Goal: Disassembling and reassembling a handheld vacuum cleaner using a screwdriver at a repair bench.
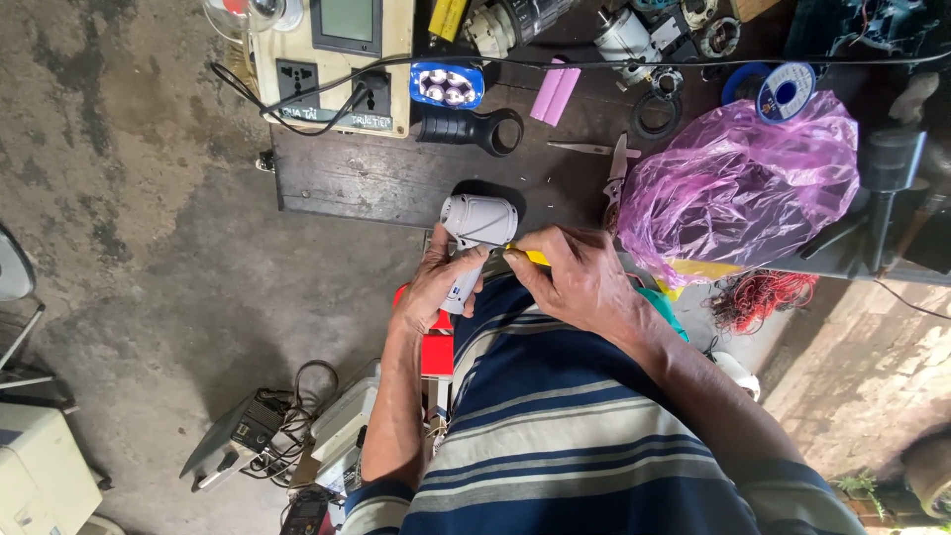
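Our left hand [434,287] wraps the handle of the white torch [475,233], head jutting above the fist; our right hand [580,277] pinches what seems a yellow-handled tool [530,256] against it.

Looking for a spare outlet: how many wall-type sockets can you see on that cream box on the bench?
2: one free socket at the cream box's left, one beside it with a black plug in. More may be hidden.

A dark wooden desk [367,183] is carrying the clutter. A cream power box [332,74] is sitting at its left end. Just right of that box a black handle [471,131] is lying, then pink strips [555,92], scissors [612,163], and farther right a purple plastic bag [738,188] is resting.
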